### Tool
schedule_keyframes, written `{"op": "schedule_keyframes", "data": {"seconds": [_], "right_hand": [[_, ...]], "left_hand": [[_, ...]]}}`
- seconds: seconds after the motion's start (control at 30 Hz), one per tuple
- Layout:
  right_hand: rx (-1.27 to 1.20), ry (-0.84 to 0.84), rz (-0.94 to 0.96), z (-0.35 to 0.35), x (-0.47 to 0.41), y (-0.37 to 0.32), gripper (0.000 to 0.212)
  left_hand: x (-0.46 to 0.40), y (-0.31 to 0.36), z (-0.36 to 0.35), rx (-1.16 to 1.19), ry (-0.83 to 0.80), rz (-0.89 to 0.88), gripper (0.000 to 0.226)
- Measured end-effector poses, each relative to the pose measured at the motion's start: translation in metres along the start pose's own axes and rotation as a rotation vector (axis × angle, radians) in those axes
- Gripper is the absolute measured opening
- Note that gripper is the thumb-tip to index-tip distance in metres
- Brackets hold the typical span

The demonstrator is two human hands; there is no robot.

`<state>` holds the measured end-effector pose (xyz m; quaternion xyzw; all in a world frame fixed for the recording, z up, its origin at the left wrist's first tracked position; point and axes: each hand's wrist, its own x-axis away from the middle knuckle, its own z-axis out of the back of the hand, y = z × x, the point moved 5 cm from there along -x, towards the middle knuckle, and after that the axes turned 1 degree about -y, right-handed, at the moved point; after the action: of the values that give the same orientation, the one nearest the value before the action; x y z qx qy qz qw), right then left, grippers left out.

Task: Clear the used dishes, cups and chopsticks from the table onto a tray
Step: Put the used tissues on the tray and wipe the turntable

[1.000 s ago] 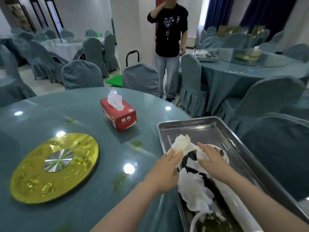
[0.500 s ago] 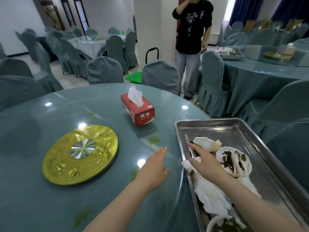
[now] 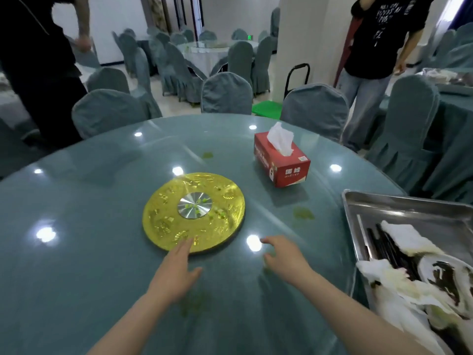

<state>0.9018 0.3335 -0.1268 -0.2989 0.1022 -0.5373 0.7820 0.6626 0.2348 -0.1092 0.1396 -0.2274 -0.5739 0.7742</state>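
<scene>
A steel tray [image 3: 399,206] sits at the right edge of the round teal table [image 3: 102,201]. In it lie crumpled white napkins [image 3: 399,285], black chopsticks [image 3: 384,242] and a white dish with dark food scraps [image 3: 445,275]. My left hand [image 3: 176,270] reaches over the table with straight fingers, its fingertips at the near rim of a gold turntable disc [image 3: 194,211]. My right hand [image 3: 284,257] hovers over the glass to the right of the disc, fingers relaxed, holding nothing. Both hands are well left of the tray.
A red tissue box [image 3: 281,162] stands beyond the tray. Green smears [image 3: 303,213] dot the glass. Covered chairs [image 3: 226,93] ring the table. One person in black [image 3: 38,60] stands far left, another [image 3: 378,47] at the far right.
Both hands have left the tray and swung left over the table toward the gold disc. The view has turned left, so the tray now sits at the right edge.
</scene>
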Motion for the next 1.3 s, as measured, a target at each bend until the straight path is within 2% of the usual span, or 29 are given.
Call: {"op": "schedule_keyframes", "data": {"seconds": [0.17, 0.3, 0.4, 0.47, 0.53, 0.67, 0.77, 0.93, 1.07, 1.2, 1.3], "right_hand": [[0.111, -0.042, 0.085, -0.033, -0.065, -0.051, 0.043], [0.207, -0.030, 0.036, -0.046, -0.117, -0.073, 0.046], [0.288, 0.009, -0.015, -0.056, -0.149, -0.081, 0.032], [0.259, -0.005, -0.037, -0.066, -0.166, -0.086, 0.027], [0.235, -0.024, 0.022, -0.075, -0.181, -0.090, 0.026], [0.145, 0.075, 0.123, -0.067, -0.207, -0.086, 0.035], [0.268, 0.123, 0.168, -0.057, -0.230, -0.078, 0.044], [0.331, -0.034, 0.210, -0.062, -0.265, -0.083, 0.065], [0.350, 0.001, 0.257, -0.072, -0.287, -0.102, 0.040], [0.367, 0.004, 0.333, -0.084, -0.301, -0.118, 0.057], [0.480, -0.063, 0.354, -0.090, -0.312, -0.123, 0.052]], "left_hand": [[-0.024, -0.059, 0.013, -0.040, 0.033, 0.099, 0.072], [-0.054, -0.079, 0.018, -0.024, 0.062, 0.090, 0.068], [-0.077, -0.086, 0.016, -0.025, 0.068, 0.090, 0.069], [-0.094, -0.087, 0.015, -0.037, 0.081, 0.095, 0.068], [-0.113, -0.086, 0.015, -0.042, 0.105, 0.091, 0.064], [-0.150, -0.078, 0.014, -0.053, 0.168, 0.039, 0.058], [-0.174, -0.073, 0.009, -0.054, 0.159, 0.033, 0.061], [-0.195, -0.063, 0.002, -0.072, 0.121, -0.043, 0.062], [-0.197, -0.064, -0.005, -0.133, 0.098, -0.068, 0.059], [-0.199, -0.066, -0.007, -0.149, 0.106, -0.062, 0.062], [-0.199, -0.066, -0.007, -0.204, 0.124, -0.055, 0.066]]}}
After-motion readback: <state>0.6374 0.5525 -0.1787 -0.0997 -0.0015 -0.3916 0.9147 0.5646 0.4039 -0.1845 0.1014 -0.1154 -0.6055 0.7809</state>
